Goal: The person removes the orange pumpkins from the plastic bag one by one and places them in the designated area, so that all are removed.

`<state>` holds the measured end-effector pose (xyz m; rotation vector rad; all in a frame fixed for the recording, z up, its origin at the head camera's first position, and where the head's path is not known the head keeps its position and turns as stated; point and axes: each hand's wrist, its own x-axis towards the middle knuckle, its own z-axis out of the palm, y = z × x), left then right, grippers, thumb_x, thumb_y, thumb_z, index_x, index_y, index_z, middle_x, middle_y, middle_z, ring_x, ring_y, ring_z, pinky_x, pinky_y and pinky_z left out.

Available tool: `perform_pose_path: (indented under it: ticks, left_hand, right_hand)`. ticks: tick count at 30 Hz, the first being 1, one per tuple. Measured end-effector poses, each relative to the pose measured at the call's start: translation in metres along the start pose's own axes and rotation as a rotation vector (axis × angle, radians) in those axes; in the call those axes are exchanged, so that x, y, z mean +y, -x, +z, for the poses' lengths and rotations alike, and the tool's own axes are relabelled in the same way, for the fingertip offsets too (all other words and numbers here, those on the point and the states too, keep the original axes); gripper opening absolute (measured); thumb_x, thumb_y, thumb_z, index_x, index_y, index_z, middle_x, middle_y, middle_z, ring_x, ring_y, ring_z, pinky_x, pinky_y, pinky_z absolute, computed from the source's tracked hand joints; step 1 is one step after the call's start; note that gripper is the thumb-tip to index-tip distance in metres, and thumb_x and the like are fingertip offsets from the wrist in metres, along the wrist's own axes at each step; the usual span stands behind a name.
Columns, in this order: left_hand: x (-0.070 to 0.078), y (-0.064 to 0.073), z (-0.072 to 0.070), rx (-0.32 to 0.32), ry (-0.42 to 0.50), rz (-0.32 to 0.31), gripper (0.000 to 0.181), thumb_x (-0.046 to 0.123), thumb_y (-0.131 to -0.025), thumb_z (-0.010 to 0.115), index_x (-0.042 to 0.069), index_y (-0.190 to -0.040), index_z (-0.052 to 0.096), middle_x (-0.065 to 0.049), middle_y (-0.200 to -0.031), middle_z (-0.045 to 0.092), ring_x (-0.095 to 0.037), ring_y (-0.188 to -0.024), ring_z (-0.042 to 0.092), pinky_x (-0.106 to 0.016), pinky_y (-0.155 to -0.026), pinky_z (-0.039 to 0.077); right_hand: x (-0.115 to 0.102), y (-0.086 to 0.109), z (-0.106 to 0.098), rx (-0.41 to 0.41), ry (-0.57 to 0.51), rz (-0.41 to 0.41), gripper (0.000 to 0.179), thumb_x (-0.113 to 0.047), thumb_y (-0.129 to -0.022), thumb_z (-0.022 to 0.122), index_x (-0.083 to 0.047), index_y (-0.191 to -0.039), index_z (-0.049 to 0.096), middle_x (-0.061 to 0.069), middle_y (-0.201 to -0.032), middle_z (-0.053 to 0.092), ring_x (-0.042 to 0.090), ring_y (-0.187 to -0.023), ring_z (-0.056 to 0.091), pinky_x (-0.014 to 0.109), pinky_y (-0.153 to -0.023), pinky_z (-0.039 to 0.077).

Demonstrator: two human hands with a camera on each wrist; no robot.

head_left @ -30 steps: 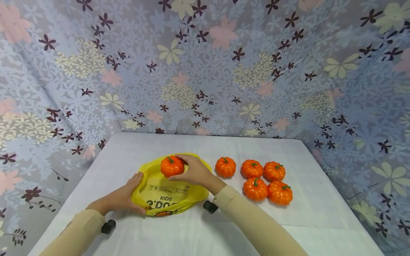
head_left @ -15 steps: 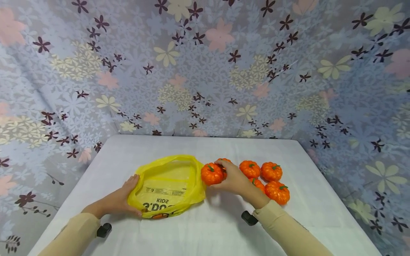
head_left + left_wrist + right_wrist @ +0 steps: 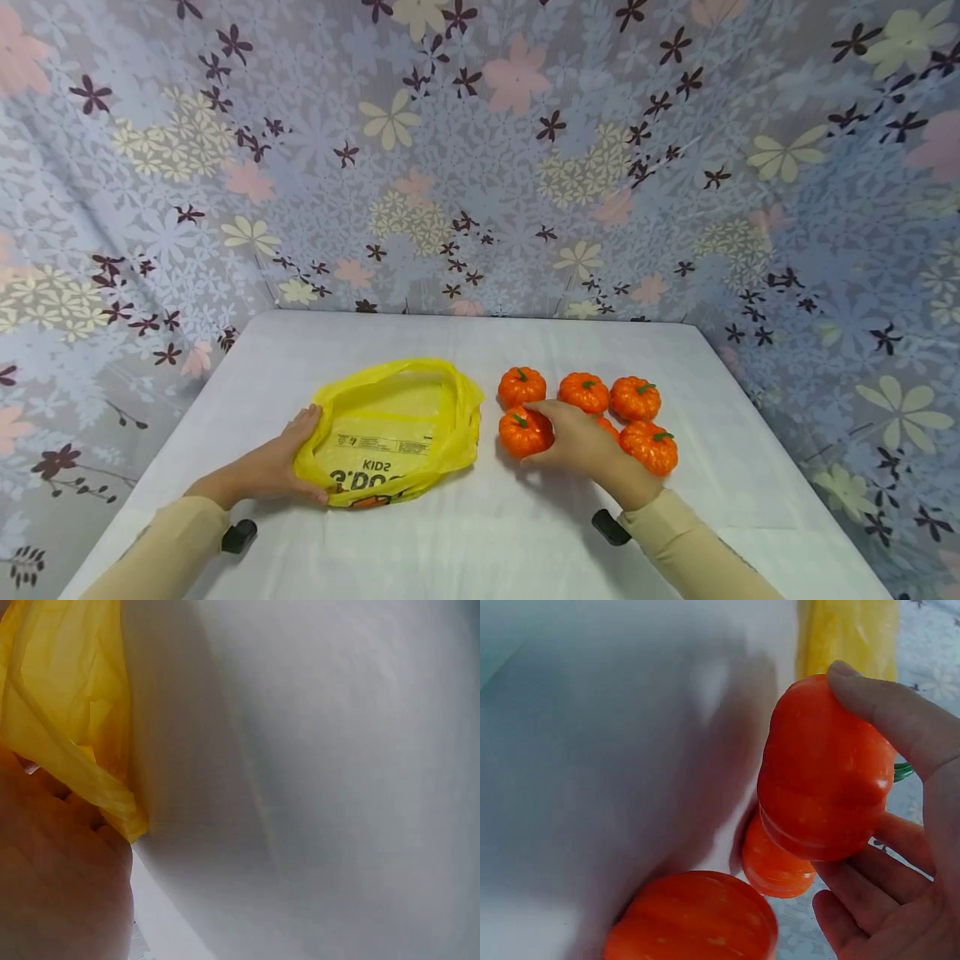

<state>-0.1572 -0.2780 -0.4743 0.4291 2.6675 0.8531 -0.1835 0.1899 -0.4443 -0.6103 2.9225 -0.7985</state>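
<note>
A yellow plastic bag [image 3: 463, 433] lies with its mouth spread wide, dark lettering showing inside. My left hand [image 3: 262, 465] holds its left side, thumb along the front rim; in the left wrist view the bag's edge [image 3: 90, 780] folds over the fingers. To the right of the bag, my right hand [image 3: 585, 446] grips an orange toy pumpkin [image 3: 522, 432] with a green stem. The right wrist view shows the thumb on one side of this pumpkin [image 3: 825, 772] and fingers on the other. Just behind it in the head view sits another pumpkin [image 3: 522, 385].
More orange pumpkins stand on the right of the white table [image 3: 480, 550]: two at the back [image 3: 582, 392], one at the front right [image 3: 649, 448], and one mostly hidden behind my right hand. A floral curtain [image 3: 480, 167] surrounds the far edge and sides.
My right hand has carried the pumpkin from over the bag's mouth rightward, to just in front of the leftmost back pumpkin. My left hand stays at the bag, whose mouth is still spread.
</note>
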Motion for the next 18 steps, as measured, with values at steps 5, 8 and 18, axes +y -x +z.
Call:
perform_pose_path:
  ticks: [5, 8, 18]
  left_hand:
    - [-0.0004, -0.0006, 0.0010, 0.001, 0.000, 0.013, 0.143, 0.052, -0.064, 0.092, -0.007, -0.158, 0.001, -0.031, -0.162, -0.002, -0.051, -0.148, 0.000, -0.066, -0.116, 0.005]
    - [-0.0025, -0.0011, 0.0018, 0.002, -0.003, 0.022, 0.142, 0.052, -0.065, 0.092, -0.007, -0.157, 0.001, -0.032, -0.162, -0.002, -0.051, -0.148, 0.000, -0.066, -0.116, 0.005]
    - [-0.0061, -0.0021, 0.0018, 0.003, -0.019, 0.013, 0.143, 0.054, -0.064, 0.091, -0.005, -0.158, 0.001, -0.030, -0.163, -0.002, -0.049, -0.149, 0.000, -0.066, -0.116, 0.006]
  right_hand:
    - [0.0043, -0.0001, 0.0066, -0.019, 0.060, -0.018, 0.083, -0.035, -0.065, 0.096, -0.005, -0.135, 0.061, 0.006, -0.128, 0.066, 0.026, -0.118, 0.060, 0.045, -0.104, 0.046]
    - [0.0072, -0.0006, 0.0089, -0.025, 0.094, -0.042, 0.083, -0.037, -0.066, 0.096, -0.005, -0.135, 0.062, 0.006, -0.129, 0.066, 0.026, -0.120, 0.059, 0.045, -0.106, 0.045]
    - [0.0063, 0.0008, 0.0056, -0.027, 0.094, -0.049, 0.096, -0.047, -0.068, 0.093, -0.003, -0.143, 0.053, 0.014, -0.143, 0.055, 0.036, -0.135, 0.046, 0.053, -0.113, 0.035]
